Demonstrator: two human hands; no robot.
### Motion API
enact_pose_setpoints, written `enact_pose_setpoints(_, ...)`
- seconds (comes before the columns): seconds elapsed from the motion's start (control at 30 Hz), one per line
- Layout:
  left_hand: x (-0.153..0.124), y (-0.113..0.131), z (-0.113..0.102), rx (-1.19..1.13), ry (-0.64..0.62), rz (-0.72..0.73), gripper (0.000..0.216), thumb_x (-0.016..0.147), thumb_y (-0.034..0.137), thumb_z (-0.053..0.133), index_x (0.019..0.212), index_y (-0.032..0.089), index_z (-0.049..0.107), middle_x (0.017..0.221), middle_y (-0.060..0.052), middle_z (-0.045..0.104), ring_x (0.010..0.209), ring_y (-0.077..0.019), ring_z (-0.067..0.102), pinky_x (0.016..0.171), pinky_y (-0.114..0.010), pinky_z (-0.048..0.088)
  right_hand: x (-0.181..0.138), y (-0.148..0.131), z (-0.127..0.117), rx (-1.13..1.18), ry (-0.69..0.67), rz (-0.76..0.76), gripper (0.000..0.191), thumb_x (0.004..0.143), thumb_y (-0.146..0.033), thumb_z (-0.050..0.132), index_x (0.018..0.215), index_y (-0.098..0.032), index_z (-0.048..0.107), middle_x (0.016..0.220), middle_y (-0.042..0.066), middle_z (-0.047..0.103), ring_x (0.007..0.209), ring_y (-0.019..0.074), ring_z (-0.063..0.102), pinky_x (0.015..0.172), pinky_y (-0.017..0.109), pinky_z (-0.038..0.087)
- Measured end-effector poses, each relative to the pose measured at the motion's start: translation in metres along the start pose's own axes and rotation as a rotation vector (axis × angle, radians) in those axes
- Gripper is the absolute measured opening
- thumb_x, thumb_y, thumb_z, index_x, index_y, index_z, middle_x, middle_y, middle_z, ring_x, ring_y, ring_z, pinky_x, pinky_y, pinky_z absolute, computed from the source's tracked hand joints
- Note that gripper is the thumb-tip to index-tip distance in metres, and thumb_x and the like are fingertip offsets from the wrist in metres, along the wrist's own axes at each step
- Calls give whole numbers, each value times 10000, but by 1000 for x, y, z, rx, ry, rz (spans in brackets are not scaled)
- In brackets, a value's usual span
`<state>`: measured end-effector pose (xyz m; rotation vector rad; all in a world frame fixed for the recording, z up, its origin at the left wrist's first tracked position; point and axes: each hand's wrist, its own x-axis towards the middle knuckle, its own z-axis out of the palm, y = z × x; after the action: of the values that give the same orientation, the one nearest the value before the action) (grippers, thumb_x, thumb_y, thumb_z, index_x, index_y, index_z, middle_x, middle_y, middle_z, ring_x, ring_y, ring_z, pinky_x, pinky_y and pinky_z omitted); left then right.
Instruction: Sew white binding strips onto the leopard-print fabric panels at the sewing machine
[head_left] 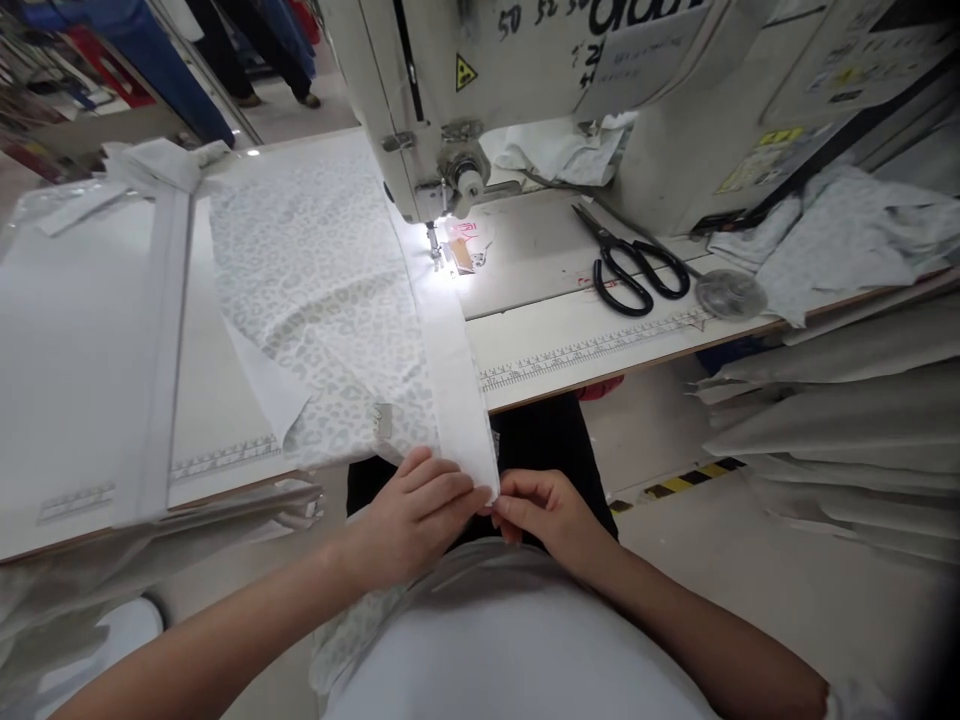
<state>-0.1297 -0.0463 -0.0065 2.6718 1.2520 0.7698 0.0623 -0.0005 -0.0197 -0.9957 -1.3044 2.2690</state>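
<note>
Patterned cloth (337,320) lies on the table (570,330), left of the needle (433,242). Left hand (424,510) grasps the near end of its white band (452,380), which runs lengthwise from the needle past the front edge. Right hand (551,515) pinches the band's corner. Scissors (619,245) lie near what may be a clear dish (731,293), contents indistinct.

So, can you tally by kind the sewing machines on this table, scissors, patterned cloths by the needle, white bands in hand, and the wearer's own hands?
Sewing machine: 1
Scissors, one black-handled pair: 1
Patterned cloth: 1
White band: 1
Wearer's hands, left hand and right hand: 2
Total: 6
</note>
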Motion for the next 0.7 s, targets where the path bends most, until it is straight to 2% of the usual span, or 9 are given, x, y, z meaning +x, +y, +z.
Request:
enact_pose_setpoints(0.13, 3, 3, 6, -20, 35, 20, 198, 833, 177, 576, 1029, 143, 569, 857, -30, 653, 824, -158, 560, 791, -343, 396, 3, 10, -4, 89, -17, -6, 256, 806, -339, 526, 644, -151, 586, 556, -9, 531, 517, 106, 472, 515, 233, 381)
enact_pose_setpoints(0.27, 6, 7, 10, -27, 59, -63, 170, 796, 174, 629, 951, 148, 566, 821, -21, 646, 784, -150, 556, 740, -330, 398, 3, 19, -7, 196, -71, -72, 302, 858, -325, 409, 712, -152, 608, 629, 21, 549, 570, 132, 506, 516, 247, 405)
enact_pose_setpoints(0.37, 8, 9, 11, -68, 68, -142, 109, 799, 122, 590, 895, 157, 554, 799, -19, 633, 751, -142, 539, 709, -322, 395, -2, 15, -8, 32, -79, -125, 280, 871, -271, 369, 745, -162, 594, 668, 24, 542, 573, 135, 507, 511, 252, 421)
enact_pose_setpoints(0.43, 9, 11, 12, -99, 69, -168, 100, 800, 105, 570, 879, 161, 547, 794, -17, 627, 732, -137, 528, 693, -317, 391, -4, 8, -10, -284, 31, -280, 184, 845, -213, 421, 767, -166, 582, 704, 25, 527, 604, 141, 506, 531, 262, 438)
enact_pose_setpoints(0.5, 10, 13, 12, -105, 71, -159, 110, 799, 102, 568, 887, 162, 542, 801, -15, 630, 724, -135, 526, 682, -314, 387, -4, -1, -12, -665, 159, -551, 115, 804, -147, 489, 859, -160, 589, 826, 58, 547, 746, 174, 537, 644, 309, 478)
enact_pose_setpoints(0.53, 10, 14, 12, -95, 78, -145, 115, 798, 105, 572, 894, 161, 541, 807, -15, 634, 722, -135, 528, 682, -314, 386, -3, -5, -13, -825, 181, -698, 154, 795, -120, 508, 921, -154, 589, 909, 81, 559, 851, 197, 542, 732, 346, 484)
enact_pose_setpoints(0.6, 12, 14, 9, -54, 89, -108, 124, 797, 113, 582, 905, 159, 542, 816, -15, 642, 724, -137, 538, 709, -324, 391, 2, -14, -16, -1025, 110, -920, 210, 808, -76, 514, 996, -138, 582, 1000, 103, 588, 1002, 221, 526, 870, 390, 457)
enact_pose_setpoints(0.7, 15, 3, -4, -18, 93, -60, 147, 806, 185, 594, 942, 169, 543, 828, -18, 642, 790, -161, 568, 813, -357, 401, 10, -24, -21, -1137, -7, -1085, 146, 841, -47, 513, 929, -126, 600, 919, 80, 650, 961, 191, 561, 850, 339, 479)
